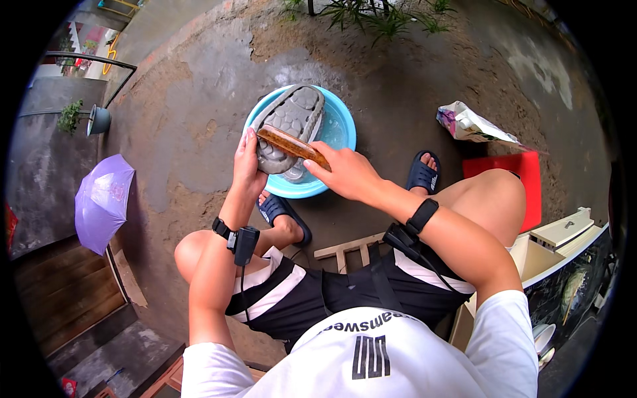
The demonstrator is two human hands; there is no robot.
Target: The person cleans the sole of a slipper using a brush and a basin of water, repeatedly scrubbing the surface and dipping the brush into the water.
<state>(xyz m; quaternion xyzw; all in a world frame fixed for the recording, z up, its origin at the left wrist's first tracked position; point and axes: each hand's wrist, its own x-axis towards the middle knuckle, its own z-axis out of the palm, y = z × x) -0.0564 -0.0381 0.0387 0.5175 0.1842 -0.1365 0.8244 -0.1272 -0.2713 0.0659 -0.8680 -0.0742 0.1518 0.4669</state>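
My left hand (249,161) grips the near left edge of a grey slipper (291,113), whose patterned face is turned up. In my right hand (346,169) is a wooden-backed scrubbing brush (286,141), lying across the slipper's near half; its bristles are hard to make out. The slipper is held over a round light-blue plastic basin (350,117) with water (332,130) in it. Beneath the slipper, a pale object (297,172) shows partly in the basin. Most of it is hidden.
Navy sandals on my feet (283,214) flank the basin's near side. A red plastic stool (530,184) and a printed bag (470,122) stand at right. Further right is a cream drawer cabinet (562,231). An open purple umbrella (105,201) rests at left, near a hanging plant pot (99,121).
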